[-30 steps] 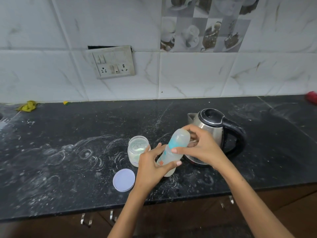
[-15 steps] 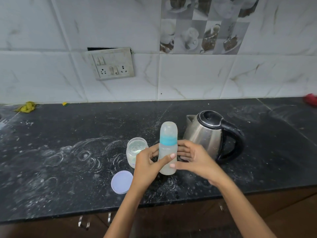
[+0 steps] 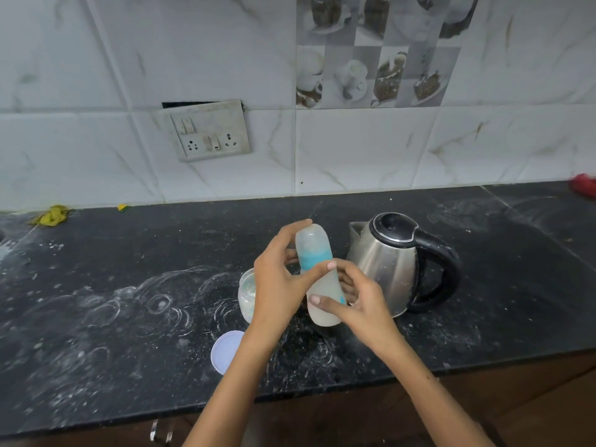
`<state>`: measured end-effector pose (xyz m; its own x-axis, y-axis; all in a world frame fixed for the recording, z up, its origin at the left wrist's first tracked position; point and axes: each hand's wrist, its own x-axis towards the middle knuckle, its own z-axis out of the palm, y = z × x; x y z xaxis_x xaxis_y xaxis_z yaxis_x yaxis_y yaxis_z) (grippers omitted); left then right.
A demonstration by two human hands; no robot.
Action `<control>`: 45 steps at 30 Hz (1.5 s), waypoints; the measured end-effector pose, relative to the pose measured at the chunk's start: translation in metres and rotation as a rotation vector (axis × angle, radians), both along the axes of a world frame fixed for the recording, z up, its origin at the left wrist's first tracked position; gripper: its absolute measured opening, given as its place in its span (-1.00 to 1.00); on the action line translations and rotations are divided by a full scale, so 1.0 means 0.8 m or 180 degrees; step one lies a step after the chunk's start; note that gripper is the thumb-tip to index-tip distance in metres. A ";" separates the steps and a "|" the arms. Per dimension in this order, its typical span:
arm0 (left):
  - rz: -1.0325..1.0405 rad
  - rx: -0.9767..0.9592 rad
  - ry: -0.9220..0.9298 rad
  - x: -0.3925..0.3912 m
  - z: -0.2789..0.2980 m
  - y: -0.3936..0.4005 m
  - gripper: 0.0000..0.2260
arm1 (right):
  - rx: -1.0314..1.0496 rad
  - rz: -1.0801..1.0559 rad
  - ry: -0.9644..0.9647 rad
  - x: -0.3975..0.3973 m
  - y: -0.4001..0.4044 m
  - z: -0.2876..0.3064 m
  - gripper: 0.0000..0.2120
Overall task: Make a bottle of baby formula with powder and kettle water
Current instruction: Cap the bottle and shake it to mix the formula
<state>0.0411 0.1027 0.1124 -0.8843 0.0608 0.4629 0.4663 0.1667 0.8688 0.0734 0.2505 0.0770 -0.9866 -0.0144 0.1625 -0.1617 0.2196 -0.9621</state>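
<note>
No legible text anywhere.

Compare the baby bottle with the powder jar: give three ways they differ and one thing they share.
The baby bottle is tall and slim; the powder jar is short and wide. The bottle is capped; the jar is open. Both hands hold the bottle tilted; the jar stands on the counter. Both are translucent.

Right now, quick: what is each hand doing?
Left hand: grips the capped baby bottle near its top.
Right hand: grips the same bottle lower down.
</note>
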 end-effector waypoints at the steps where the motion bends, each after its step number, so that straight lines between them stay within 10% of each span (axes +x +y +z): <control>1: -0.0406 0.0170 -0.0190 -0.008 0.000 -0.007 -0.46 | -0.0371 0.0194 -0.0170 0.000 0.004 0.003 -0.51; 6: -0.2465 0.0846 -0.1214 -0.039 0.002 -0.039 -0.36 | -0.1147 0.0947 -0.0763 0.002 0.016 0.008 -0.53; 13: -0.0828 0.0324 -0.0585 -0.030 0.005 -0.018 -0.46 | -0.0240 0.0361 -0.0038 0.001 0.009 0.005 -0.56; 20: -0.2389 0.1107 -0.1285 -0.048 -0.009 -0.040 -0.40 | -0.1217 0.0960 -0.0774 0.003 0.017 0.007 -0.61; 27: -0.0802 0.0955 -0.0826 -0.021 -0.021 -0.013 -0.48 | 0.0284 0.0242 0.0022 0.006 0.005 -0.007 -0.58; 32: -0.2329 0.1523 -0.1468 -0.039 -0.018 -0.025 -0.44 | -0.1877 0.0999 -0.1055 0.015 0.008 0.006 -0.65; 40: -0.0881 0.0413 -0.0834 -0.029 -0.004 -0.014 -0.53 | -0.0461 0.0299 -0.0165 0.008 0.007 -0.001 -0.64; 45: -0.1432 0.0619 -0.1150 -0.041 -0.004 -0.015 -0.51 | -0.1406 0.0585 -0.0834 0.014 0.017 0.005 -0.64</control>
